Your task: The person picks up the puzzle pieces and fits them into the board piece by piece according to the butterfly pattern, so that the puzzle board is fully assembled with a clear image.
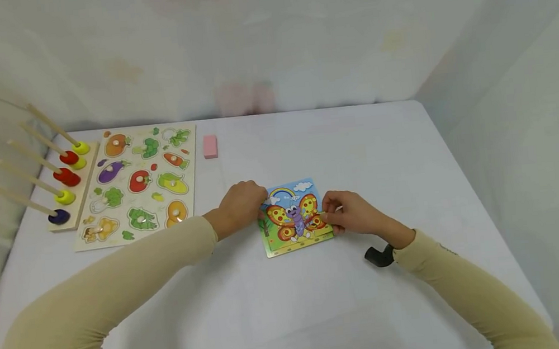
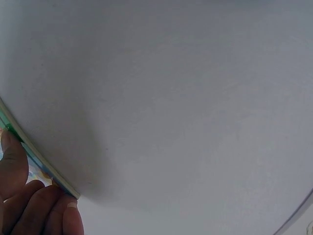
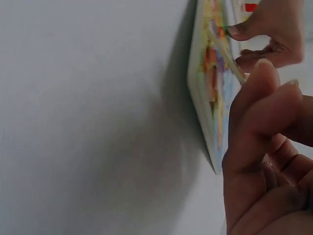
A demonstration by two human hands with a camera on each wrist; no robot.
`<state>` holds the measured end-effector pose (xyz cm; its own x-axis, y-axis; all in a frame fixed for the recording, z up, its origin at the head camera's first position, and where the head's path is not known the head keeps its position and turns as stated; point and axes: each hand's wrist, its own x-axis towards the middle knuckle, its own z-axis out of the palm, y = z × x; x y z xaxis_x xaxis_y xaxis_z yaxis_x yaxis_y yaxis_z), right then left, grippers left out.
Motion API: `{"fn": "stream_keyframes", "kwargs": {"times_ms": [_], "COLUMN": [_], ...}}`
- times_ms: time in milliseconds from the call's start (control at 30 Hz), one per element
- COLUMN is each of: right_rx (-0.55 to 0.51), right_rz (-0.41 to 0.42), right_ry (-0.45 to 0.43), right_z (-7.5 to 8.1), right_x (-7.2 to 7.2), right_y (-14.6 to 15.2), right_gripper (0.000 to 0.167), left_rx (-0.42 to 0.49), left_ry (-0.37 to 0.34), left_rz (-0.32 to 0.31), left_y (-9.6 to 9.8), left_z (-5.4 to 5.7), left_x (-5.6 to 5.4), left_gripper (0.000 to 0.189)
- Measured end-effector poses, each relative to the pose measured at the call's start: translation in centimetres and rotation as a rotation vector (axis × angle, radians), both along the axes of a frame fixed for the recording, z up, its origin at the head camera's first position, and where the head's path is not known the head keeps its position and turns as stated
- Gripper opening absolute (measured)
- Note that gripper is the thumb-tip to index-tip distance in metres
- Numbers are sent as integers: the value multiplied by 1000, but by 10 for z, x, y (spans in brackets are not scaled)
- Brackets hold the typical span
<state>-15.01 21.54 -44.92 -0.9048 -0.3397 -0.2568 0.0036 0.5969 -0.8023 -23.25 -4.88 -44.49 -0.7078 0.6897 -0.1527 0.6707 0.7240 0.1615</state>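
A small butterfly jigsaw puzzle (image 1: 285,196) lies on the white table, angled slightly. My left hand (image 1: 242,205) grips its left side; the left wrist view shows the thumb (image 2: 13,164) on the printed face and the fingers along the board's edge. At the right side, my right hand (image 1: 354,212) pinches a thin puzzle piece (image 3: 226,53) between thumb and fingertips. That piece tilts up from the picture at the butterfly's lower right wing. The fingers partly cover the puzzle's left and right edges.
To the left lies a wooden vegetable peg puzzle (image 1: 155,197). Beyond it stands a wooden stacking rack (image 1: 81,188) with upright rods and coloured rings. A pink block (image 1: 210,147) sits near the back edge. A short black curved piece (image 1: 378,256) shows beside the right wrist.
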Motion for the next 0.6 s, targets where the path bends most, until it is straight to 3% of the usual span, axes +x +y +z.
{"fn": "stream_keyframes", "kwargs": {"times_ms": [300, 433, 600], "right_rx": [237, 244, 257], "right_rz": [-27, -45, 15], "right_ry": [187, 223, 291], "right_z": [-14, -14, -12], "right_x": [0, 2, 7], "right_y": [-12, -12, -10], "right_gripper": [14, 17, 22], "left_rx": [-15, -10, -14], "left_ry": [-7, 5, 18], "left_rz": [17, 12, 3], "left_y": [-1, -1, 1], "left_z": [-1, 0, 0], "left_x": [0, 0, 0], "left_gripper": [36, 38, 39]}}
